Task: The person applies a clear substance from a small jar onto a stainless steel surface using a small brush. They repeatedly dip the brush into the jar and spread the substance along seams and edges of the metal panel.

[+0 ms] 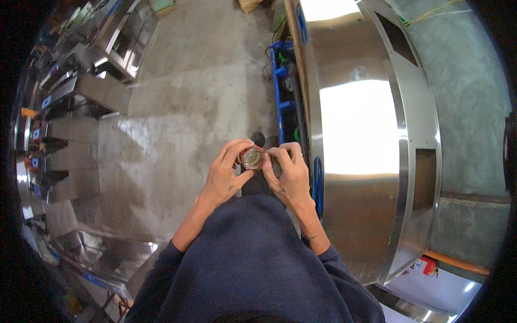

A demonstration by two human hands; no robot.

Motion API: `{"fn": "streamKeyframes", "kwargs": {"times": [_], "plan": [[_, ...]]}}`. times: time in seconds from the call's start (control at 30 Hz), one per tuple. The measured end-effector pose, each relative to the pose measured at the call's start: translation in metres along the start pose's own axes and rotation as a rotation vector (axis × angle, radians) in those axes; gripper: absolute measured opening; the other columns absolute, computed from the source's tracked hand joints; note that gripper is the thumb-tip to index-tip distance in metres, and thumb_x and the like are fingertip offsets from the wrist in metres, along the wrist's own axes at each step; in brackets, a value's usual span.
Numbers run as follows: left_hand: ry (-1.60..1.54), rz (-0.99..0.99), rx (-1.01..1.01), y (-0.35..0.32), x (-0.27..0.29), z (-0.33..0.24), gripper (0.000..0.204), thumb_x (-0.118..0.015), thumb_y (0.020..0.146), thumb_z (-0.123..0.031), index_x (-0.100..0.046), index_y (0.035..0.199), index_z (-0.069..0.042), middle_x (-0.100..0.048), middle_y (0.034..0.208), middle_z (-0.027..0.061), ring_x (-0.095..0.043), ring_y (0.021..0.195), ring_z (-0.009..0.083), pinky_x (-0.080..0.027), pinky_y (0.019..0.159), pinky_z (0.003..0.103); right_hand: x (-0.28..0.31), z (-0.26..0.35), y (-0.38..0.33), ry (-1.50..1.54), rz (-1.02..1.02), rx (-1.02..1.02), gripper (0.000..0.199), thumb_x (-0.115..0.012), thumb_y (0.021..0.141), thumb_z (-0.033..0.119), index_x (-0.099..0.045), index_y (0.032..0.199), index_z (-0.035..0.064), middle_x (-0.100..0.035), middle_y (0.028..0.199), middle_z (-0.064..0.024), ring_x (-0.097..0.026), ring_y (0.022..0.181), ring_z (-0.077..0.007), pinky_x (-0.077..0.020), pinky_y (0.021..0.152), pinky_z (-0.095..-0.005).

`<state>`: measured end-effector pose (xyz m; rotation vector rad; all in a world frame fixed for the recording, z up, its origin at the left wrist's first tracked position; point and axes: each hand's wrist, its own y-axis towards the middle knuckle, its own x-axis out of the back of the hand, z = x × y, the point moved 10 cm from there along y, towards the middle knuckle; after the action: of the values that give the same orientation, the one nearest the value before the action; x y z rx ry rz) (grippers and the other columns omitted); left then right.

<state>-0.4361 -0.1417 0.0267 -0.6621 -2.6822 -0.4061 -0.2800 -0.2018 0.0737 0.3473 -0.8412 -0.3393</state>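
In front of my body, my left hand (225, 168) grips a small round object (252, 156) with a clear, shiny, yellowish face and red along its rim. Its fingers curl over the far side and the thumb presses from the near side. It looks like a small roll of tape or a wrapped disc, but the kind is unclear. My right hand (288, 171) is closed, with thumb and fingertips pinched against the object's right edge. Whatever lies between those fingertips is too small to make out.
To my right runs a long stainless-steel counter (350, 215) with bright reflections. Blue plastic crates (284, 72) stand along its near side. Steel cabinets (75, 134) line the left, across a grey concrete floor (183, 91). A red fire extinguisher (428, 265) is at lower right.
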Motion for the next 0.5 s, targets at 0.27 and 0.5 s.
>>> {"fn": "streamKeyframes", "kwargs": {"times": [0.27, 0.5], "plan": [[0.015, -0.047, -0.026, 0.192, 0.001, 0.014, 0.067, -0.086, 0.084, 0.0, -0.062, 0.145, -0.014, -0.065, 0.145, 0.0053, -0.068, 0.101, 0.02, -0.057, 0.082, 0.034, -0.004, -0.076, 0.17, -0.019, -0.008, 0.035, 0.023, -0.084, 0.092, 0.011, -0.071, 0.11, 0.0038, -0.064, 0.108, -0.0181, -0.07, 0.089, -0.035, -0.059, 0.072, -0.0428], [-0.005, -0.049, -0.051, 0.339, 0.003, 0.033, 0.067, -0.086, 0.086, 0.0, -0.061, 0.147, -0.012, -0.064, 0.144, 0.0071, -0.067, 0.097, 0.0198, -0.056, 0.081, 0.034, 0.003, -0.137, 0.298, 0.013, -0.141, 0.01, 0.025, -0.084, 0.095, 0.011, -0.072, 0.115, 0.0023, -0.064, 0.109, -0.0178, -0.07, 0.088, -0.0327, -0.06, 0.074, -0.0423]]}}
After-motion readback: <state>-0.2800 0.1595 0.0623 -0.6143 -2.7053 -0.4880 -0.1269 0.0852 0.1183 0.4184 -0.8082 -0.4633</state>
